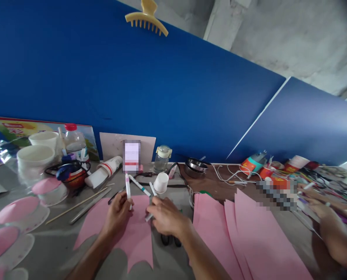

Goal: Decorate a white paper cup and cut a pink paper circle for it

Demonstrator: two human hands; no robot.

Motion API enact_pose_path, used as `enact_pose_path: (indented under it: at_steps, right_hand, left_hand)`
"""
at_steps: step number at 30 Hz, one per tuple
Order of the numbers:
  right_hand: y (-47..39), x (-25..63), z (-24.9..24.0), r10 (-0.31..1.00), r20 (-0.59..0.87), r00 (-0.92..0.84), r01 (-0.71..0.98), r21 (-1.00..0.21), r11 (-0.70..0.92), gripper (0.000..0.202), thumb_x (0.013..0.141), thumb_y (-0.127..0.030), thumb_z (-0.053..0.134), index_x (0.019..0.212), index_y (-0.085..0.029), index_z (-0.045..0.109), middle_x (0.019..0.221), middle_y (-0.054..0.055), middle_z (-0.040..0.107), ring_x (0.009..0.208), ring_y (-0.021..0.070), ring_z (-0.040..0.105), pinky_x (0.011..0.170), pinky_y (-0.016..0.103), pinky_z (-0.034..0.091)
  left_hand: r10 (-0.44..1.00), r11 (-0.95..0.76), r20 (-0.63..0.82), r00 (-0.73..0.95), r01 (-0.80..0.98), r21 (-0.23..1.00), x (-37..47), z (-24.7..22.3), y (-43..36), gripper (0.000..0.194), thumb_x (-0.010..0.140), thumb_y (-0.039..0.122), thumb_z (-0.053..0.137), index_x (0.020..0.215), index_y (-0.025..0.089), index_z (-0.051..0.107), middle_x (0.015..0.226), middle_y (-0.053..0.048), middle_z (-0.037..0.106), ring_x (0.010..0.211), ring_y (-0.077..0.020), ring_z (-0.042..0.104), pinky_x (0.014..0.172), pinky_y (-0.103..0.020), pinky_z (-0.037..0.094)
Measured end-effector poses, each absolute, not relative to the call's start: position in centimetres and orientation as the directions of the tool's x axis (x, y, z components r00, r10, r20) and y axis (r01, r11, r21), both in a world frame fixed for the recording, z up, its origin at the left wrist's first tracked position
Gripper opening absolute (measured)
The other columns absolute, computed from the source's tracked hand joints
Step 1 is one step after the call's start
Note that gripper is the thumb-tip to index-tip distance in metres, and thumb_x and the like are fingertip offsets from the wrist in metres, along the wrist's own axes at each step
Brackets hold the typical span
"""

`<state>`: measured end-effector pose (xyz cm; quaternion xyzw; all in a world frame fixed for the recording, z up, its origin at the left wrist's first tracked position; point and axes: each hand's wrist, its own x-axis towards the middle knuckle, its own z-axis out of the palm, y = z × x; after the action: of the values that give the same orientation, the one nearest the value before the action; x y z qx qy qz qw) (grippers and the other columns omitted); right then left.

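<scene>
My left hand (118, 212) is closed round a white marker with a pink band (128, 186), which stands nearly upright above the pink paper cutout (138, 241). The cutout lies flat, with scalloped lower edges. Over its right side, my right hand (167, 216) is closed on a slim white marker (152, 189), its lower part showing beneath the fingers. Just beyond the hands lies another white marker with a teal band (140, 185). Black scissor handles (170, 240) show partly under my right wrist. A white paper cup (161, 182) rests past my right hand.
Stacked pink paper (261, 237) lies to the right. A phone (132, 155) and a glass jar (162, 158) stand at the back. Pink-and-white paper pieces (18, 210), sticks (77, 204) and cups (36, 157) occupy the left. Another person's arm (331, 225) reaches in at far right.
</scene>
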<state>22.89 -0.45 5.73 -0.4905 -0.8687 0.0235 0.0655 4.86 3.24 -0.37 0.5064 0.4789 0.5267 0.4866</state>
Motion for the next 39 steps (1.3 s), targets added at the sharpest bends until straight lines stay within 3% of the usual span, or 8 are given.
enact_pose_path:
  at_steps: [5, 9, 12, 14, 16, 18, 27, 39]
  right_hand:
    - [0.6, 22.0, 4.2, 0.864, 0.043, -0.502, 0.858, -0.101, 0.503, 0.018, 0.067, -0.005, 0.062, 0.079, -0.017, 0.068, 0.081, 0.010, 0.068, 0.067, 0.0221, 0.064, 0.060, 0.030, 0.045]
    - [1.8, 23.1, 4.4, 0.914, 0.195, -0.356, 0.746, -0.529, 0.404, 0.013, 0.075, -0.009, 0.057, 0.080, -0.019, 0.065, 0.082, 0.004, 0.067, 0.071, 0.0180, 0.063, 0.062, 0.027, 0.045]
    - [2.7, 23.7, 4.8, 0.961, 0.240, -0.140, 0.340, -0.900, 0.274, 0.014, 0.083, -0.021, 0.050, 0.089, -0.019, 0.062, 0.078, 0.001, 0.065, 0.060, 0.0126, 0.055, 0.056, 0.023, 0.042]
    - [3.1, 23.7, 4.9, 0.983, 0.178, -0.032, 0.001, -0.984, 0.178, 0.023, 0.084, -0.029, 0.049, 0.100, -0.018, 0.060, 0.074, 0.000, 0.062, 0.051, 0.0100, 0.047, 0.050, 0.022, 0.037]
    - [3.5, 23.6, 4.7, 0.995, 0.088, 0.048, -0.211, -0.973, 0.096, 0.031, 0.078, -0.032, 0.055, 0.105, -0.017, 0.061, 0.069, -0.001, 0.059, 0.048, 0.0086, 0.042, 0.047, 0.021, 0.032]
    - [3.7, 23.6, 4.6, 0.995, 0.012, 0.097, -0.273, -0.961, 0.038, 0.033, 0.070, -0.031, 0.062, 0.099, -0.016, 0.066, 0.064, -0.003, 0.054, 0.049, 0.0074, 0.038, 0.047, 0.021, 0.029]
    - [3.8, 24.3, 5.0, 0.996, -0.047, 0.081, -0.287, -0.958, -0.021, 0.027, 0.058, -0.020, 0.067, 0.084, -0.019, 0.064, 0.066, -0.006, 0.054, 0.046, 0.0054, 0.041, 0.046, 0.020, 0.032]
    - [3.9, 25.1, 5.4, 0.997, -0.028, 0.071, -0.166, -0.986, -0.016, 0.017, 0.061, -0.019, 0.054, 0.072, -0.015, 0.065, 0.043, -0.006, 0.047, 0.044, 0.0081, 0.041, 0.051, 0.022, 0.031]
  left_hand:
    - [0.994, -0.101, 0.099, 0.055, 0.041, 0.994, 5.1, -0.3, 2.7, 0.020, 0.083, 0.040, 0.055, 0.086, 0.020, 0.053, 0.065, 0.003, 0.055, 0.059, -0.0137, 0.054, 0.054, -0.025, 0.045]
    - [0.980, -0.171, 0.158, 0.118, 0.107, 0.979, 4.7, -0.7, 2.8, 0.021, 0.085, 0.040, 0.054, 0.091, 0.020, 0.055, 0.070, 0.002, 0.056, 0.065, -0.0151, 0.054, 0.060, -0.026, 0.045]
    - [0.960, -0.222, 0.181, 0.213, 0.184, 0.958, 4.6, -1.0, 2.8, 0.023, 0.087, 0.039, 0.051, 0.097, 0.019, 0.056, 0.076, -0.001, 0.058, 0.069, -0.0162, 0.054, 0.064, -0.027, 0.046]
    - [0.943, -0.244, 0.182, 0.278, 0.205, 0.948, 4.5, -1.1, 2.7, 0.024, 0.089, 0.040, 0.048, 0.098, 0.019, 0.057, 0.078, -0.001, 0.059, 0.072, -0.0166, 0.055, 0.066, -0.027, 0.046]
    - [0.932, -0.257, 0.184, 0.313, 0.211, 0.943, 4.6, -1.1, 2.5, 0.025, 0.091, 0.040, 0.047, 0.097, 0.019, 0.057, 0.078, -0.002, 0.060, 0.073, -0.0168, 0.056, 0.067, -0.027, 0.046]
    - [0.934, -0.249, 0.174, 0.313, 0.219, 0.943, 4.7, -1.1, 2.4, 0.026, 0.091, 0.041, 0.046, 0.098, 0.019, 0.057, 0.079, -0.002, 0.061, 0.073, -0.0167, 0.056, 0.067, -0.026, 0.046]
    - [0.917, -0.369, 0.273, 0.292, 0.354, 0.859, 4.4, -0.9, 2.8, 0.030, 0.090, 0.035, 0.044, 0.107, 0.018, 0.063, 0.101, -0.010, 0.069, 0.093, -0.0228, 0.063, 0.083, -0.033, 0.049]
    - [0.907, -0.417, 0.342, 0.247, 0.407, 0.813, 4.2, -1.9, 3.2, 0.031, 0.092, 0.033, 0.042, 0.108, 0.017, 0.063, 0.100, -0.011, 0.068, 0.090, -0.0220, 0.063, 0.081, -0.034, 0.050]
